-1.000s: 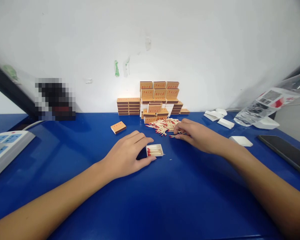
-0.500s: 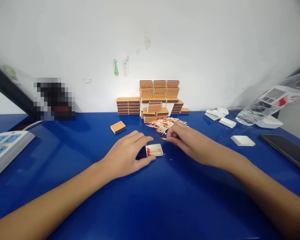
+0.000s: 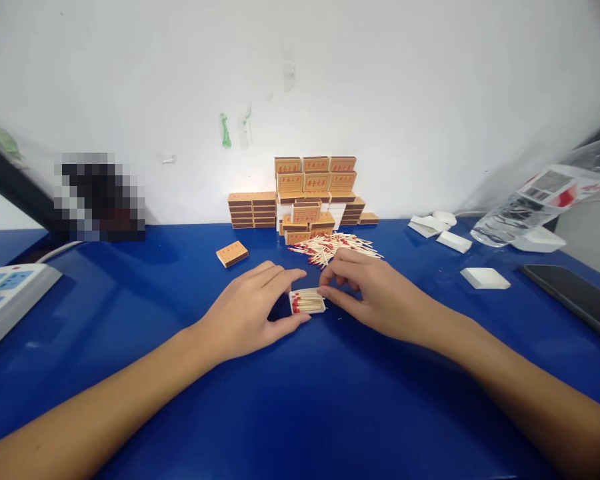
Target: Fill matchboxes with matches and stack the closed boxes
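Observation:
A small white matchbox tray [image 3: 293,309] lies on the blue table with several red-headed matches [image 3: 309,303] inside, their heads toward the left. My left hand [image 3: 247,307] curves around the tray's left end, thumb at the near side and forefinger stretched past the far side, holding it in place. At the tray's right far corner, my right hand [image 3: 367,290] has thumb and forefinger pinched on a match, mostly hidden by the fingertips. Just behind this hand spreads a loose pile of matches [image 3: 330,248].
Stacked matchboxes [image 3: 316,181] stand against the wall. One closed matchbox [image 3: 233,254] lies left of the pile. To the right are white trays [image 3: 485,278], a plastic bottle [image 3: 510,207] and a black phone [image 3: 570,297]. A power strip [image 3: 17,293] sits at left.
My right hand has moved left from beside the match pile to the tray's right end, bringing a match to it. My left hand stays around the tray. The view has shifted slightly.

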`<state>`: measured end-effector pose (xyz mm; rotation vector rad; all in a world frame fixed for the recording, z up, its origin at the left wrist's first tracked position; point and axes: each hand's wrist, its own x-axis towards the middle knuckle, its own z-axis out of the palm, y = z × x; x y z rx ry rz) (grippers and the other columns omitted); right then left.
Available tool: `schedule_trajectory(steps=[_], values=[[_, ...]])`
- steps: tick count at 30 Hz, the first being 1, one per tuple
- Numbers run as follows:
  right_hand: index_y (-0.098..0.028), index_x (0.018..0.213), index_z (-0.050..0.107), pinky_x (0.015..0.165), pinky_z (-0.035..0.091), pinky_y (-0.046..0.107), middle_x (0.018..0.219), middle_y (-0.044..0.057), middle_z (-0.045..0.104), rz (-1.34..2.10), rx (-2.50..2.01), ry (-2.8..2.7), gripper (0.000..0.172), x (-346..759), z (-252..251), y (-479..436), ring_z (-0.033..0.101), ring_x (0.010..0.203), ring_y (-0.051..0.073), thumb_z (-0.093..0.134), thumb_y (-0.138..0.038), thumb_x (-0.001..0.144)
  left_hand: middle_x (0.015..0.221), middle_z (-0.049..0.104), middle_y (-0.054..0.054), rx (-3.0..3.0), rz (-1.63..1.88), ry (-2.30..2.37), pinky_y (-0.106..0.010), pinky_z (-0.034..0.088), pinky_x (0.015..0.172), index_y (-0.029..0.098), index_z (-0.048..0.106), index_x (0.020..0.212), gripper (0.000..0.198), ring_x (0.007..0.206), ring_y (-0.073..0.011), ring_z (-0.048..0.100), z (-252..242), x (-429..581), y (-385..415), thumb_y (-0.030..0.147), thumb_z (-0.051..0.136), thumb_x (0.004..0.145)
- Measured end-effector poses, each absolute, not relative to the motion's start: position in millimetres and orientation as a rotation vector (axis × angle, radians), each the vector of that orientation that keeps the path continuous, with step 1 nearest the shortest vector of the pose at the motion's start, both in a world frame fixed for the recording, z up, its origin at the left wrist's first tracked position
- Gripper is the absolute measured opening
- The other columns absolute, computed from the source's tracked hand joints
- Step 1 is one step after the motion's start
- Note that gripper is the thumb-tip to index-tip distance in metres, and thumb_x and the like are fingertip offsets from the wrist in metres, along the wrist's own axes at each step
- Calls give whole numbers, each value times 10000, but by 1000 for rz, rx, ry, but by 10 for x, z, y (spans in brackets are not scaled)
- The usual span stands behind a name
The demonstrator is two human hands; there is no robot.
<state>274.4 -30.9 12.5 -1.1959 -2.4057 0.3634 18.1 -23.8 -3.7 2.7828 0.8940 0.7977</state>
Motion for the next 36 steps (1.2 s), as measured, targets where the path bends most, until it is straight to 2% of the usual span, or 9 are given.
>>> schedule_trajectory(steps=[3,6,12,23,26,29,31,36], values=[[-236,966,699,697,439,313,914,39,648,432,-1191,-2396,122,2771,115,-273,587,796,181,621,-305,1030,1063,732,-99,2787,798,881,-434,588,858,137,641,1314,434,984,-274,675,-42,183,-240,398,726,977],[-222,917,687,685,420,316,846,32,640,309,-1236,-2305,140,2831,63,-179,566,750,180,624,-299,1016,1051,726,-98,2790,814,866,-423,584,860,140,678,1257,381,984,-269,673,-47,183,-236,389,735,974],[-209,918,693,726,443,335,900,54,658,119,-1360,-2190,132,2949,-73,0,597,780,199,602,-260,999,1014,716,-87,2786,817,828,-412,580,848,150,717,1165,288,958,-253,660,-51,188,-224,374,723,983],[-213,833,600,714,444,351,846,45,626,76,-1397,-2126,190,2818,-162,105,588,769,215,597,-287,1008,1016,711,-77,2764,785,798,-402,570,862,169,724,1191,282,959,-245,649,-53,192,-225,352,733,976],[-204,980,633,769,483,366,966,74,622,111,-1275,-2202,142,2878,-162,179,604,858,230,515,-245,1048,1020,715,-74,2768,783,790,-397,568,852,172,722,1192,277,956,-240,648,-47,197,-222,352,726,981],[-209,1168,661,885,514,398,1090,108,584,104,-1077,-2330,232,2969,-159,233,602,999,249,450,-195,1072,1016,717,-73,2779,786,772,-399,566,856,158,720,1183,280,953,-239,648,-48,197,-219,358,720,987],[-220,1186,683,897,517,408,1082,110,565,62,-1034,-2385,252,3011,-160,254,590,1026,258,457,-194,1078,1008,714,-74,2784,780,774,-399,565,857,152,722,1175,282,954,-242,650,-51,195,-219,361,720,987],[-197,1118,678,856,523,409,1074,122,568,-70,-1037,-2441,175,3047,-157,275,578,996,266,510,-212,1072,1009,715,-75,2781,769,791,-385,560,851,171,727,1151,255,956,-241,655,-54,193,-224,364,722,984]])
